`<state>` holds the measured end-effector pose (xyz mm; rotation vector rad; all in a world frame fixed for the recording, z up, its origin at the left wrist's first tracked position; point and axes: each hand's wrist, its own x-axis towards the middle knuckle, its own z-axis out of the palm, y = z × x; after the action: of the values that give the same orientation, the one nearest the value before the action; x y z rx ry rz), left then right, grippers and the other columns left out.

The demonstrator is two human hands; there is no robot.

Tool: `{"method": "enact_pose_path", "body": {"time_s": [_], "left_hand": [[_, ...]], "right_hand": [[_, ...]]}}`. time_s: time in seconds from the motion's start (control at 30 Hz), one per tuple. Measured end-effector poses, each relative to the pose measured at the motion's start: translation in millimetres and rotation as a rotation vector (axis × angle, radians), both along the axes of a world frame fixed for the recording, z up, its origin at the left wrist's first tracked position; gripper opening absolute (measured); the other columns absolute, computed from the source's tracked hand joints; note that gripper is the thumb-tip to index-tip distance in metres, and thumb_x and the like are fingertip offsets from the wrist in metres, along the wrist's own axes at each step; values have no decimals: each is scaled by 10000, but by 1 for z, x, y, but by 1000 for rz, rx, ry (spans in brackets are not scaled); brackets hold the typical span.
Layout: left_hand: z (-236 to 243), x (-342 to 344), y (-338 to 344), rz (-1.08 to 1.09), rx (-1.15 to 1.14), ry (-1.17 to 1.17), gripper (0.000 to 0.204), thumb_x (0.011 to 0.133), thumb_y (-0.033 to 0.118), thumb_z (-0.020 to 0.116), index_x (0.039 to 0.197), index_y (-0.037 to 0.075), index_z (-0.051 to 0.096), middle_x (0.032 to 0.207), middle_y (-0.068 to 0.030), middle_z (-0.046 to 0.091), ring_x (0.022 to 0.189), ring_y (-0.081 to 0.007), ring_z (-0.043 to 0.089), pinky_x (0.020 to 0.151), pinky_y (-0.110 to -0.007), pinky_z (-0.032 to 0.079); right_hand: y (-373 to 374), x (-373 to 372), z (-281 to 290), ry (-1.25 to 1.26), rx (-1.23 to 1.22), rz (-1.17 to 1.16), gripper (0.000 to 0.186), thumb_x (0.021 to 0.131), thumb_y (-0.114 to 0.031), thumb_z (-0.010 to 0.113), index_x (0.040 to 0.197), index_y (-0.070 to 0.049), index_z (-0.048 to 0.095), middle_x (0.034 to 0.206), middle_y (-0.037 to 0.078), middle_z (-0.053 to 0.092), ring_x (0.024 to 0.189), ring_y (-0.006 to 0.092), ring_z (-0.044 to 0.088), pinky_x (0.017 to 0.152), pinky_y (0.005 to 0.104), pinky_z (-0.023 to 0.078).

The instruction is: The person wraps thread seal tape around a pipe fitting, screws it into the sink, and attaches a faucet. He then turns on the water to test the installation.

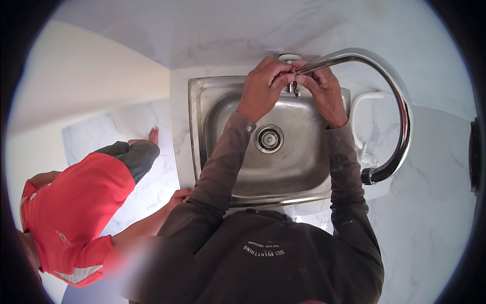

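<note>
Both of my hands are at a chrome wall faucet [291,88] above the far edge of a stainless steel sink [194,137]. My left hand [262,88] is closed, its thumb and fingers pinching the joint where the curved spout meets the faucet. From the other side my right hand [325,96] closes around the same end of the chrome gooseneck spout [402,101]. The spout arcs out to the right, over the counter, with its dark-tipped outlet lower right. My fingers partly cover the joint.
A round drain [269,139] sits in the sink's basin. White bent piping [357,119] lies right of the sink. At the left, a person in a red shirt [93,190] rests a hand [178,196] near the counter's edge. A marbled wall [228,38] stands behind the faucet.
</note>
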<state>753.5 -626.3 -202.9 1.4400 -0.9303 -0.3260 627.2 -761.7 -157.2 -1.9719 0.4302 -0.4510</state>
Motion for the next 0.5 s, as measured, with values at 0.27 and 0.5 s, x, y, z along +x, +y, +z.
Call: {"method": "enact_pose_path", "body": {"time_s": [0.27, 0.5], "left_hand": [[-16, -6, 3, -69, -45, 540, 194, 1036, 67, 547, 1201, -4, 619, 1020, -115, 659, 822, -192, 688, 700, -308, 578], [-23, -30, 19, -421, -69, 1182, 377, 1097, 361, 519, 1256, 26, 592, 1054, -121, 664, 910, -192, 663, 794, -330, 563]], "right_hand": [[8, 3, -9, 182, -100, -113, 384, 977, -179, 732, 1295, 1, 616, 1189, 94, 674, 976, 155, 655, 925, 310, 537], [-19, 2, 1, 107, 218, 131, 293, 957, -141, 742, 1203, 3, 671, 1162, 95, 681, 968, 117, 638, 913, 292, 531]]}}
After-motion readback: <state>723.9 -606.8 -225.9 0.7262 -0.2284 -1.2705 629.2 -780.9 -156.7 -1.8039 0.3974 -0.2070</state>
